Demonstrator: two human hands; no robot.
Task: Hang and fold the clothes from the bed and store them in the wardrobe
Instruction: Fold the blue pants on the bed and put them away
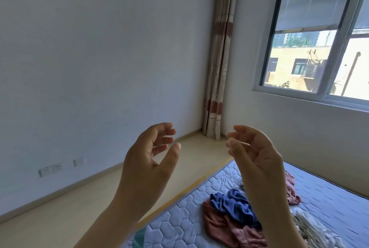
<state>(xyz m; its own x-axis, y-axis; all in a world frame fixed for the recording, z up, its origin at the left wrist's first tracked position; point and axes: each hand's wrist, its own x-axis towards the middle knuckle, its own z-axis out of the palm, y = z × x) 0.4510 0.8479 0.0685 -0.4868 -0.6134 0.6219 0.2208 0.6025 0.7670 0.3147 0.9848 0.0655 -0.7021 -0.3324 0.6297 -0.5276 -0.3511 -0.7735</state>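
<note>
Both hands, left hand (pixel 148 158) and right hand (pixel 257 155), hover empty with fingers loosely spread, while the heaped clothes (pixel 235 213) lie on the bed (pixel 179 225) below, nearer the right hand.

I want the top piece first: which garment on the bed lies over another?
The crumpled blue fabric garment; it lies over the crumpled rust-orange fabric garment.
</note>
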